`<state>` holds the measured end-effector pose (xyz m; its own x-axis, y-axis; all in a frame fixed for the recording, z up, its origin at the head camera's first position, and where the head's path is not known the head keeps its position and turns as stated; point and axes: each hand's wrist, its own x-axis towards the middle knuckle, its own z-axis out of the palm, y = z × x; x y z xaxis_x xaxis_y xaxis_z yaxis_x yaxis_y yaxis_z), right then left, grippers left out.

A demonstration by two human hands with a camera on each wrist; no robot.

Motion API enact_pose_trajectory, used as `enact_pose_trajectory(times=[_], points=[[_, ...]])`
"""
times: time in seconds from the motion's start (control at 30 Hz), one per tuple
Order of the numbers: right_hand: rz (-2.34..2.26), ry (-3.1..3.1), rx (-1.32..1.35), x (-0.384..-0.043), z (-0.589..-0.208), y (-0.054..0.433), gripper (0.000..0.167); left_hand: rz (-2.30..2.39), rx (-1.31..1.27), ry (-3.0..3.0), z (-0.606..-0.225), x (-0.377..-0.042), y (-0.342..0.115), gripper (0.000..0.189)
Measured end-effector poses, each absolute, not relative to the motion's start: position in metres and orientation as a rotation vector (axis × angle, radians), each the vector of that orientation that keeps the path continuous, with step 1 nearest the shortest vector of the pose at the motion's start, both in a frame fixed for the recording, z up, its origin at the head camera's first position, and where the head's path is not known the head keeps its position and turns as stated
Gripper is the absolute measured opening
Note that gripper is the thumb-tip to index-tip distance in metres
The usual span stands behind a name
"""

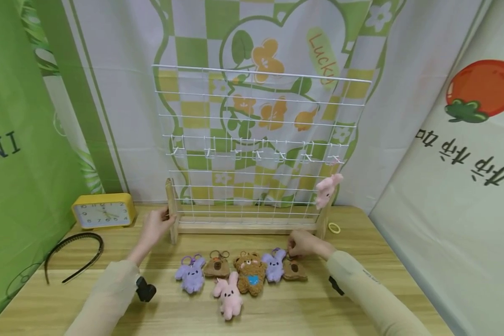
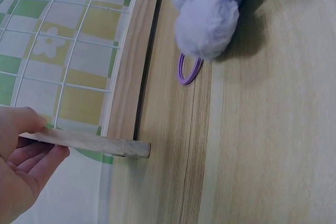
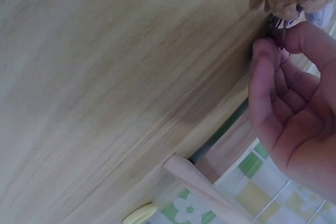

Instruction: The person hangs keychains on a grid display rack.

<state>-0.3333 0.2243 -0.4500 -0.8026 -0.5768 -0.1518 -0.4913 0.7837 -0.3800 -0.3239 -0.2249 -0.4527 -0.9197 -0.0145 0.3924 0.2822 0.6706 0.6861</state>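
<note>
My left hand grips the left wooden foot of a white wire grid rack, thumb on one side and fingers on the other. With thumb and fingertips, my right hand pinches the metal key ring of a brown plush keychain, which lies at the right end of the plush row. Beside it is a purple bunny keychain. A brown bear, a pink bunny, a second brown plush and another purple bunny lie further left.
A pink bunny keychain hangs from the rightmost of several hooks on the rack. A yellow clock and a dark headband are at the left. Close to the rack's right foot lies a yellow ring.
</note>
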Motion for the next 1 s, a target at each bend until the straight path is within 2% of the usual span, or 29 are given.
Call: enact_pose_trajectory(times=[0.17,0.37,0.6,0.77,1.0], points=[[-0.486,2.727,-0.797,-0.332,-0.445,0.228,0.01,-1.115,-0.21,-2.523,-0.454,-0.325,-0.225,0.023],[-0.548,2.806,-0.836,-0.326,-0.432,0.233,0.015,-1.069,-0.208,-2.506,-0.454,-0.325,-0.226,0.021],[-0.634,2.822,-0.958,-0.312,-0.409,0.24,0.012,-1.08,-0.219,-2.49,-0.453,-0.324,-0.225,0.025],[-0.675,2.837,-1.015,-0.301,-0.391,0.243,0.007,-1.082,-0.212,-2.497,-0.452,-0.323,-0.225,0.02],[-0.702,2.996,-0.964,-0.288,-0.366,0.244,0.008,-1.085,-0.222,-2.5,-0.45,-0.321,-0.224,0.019]])
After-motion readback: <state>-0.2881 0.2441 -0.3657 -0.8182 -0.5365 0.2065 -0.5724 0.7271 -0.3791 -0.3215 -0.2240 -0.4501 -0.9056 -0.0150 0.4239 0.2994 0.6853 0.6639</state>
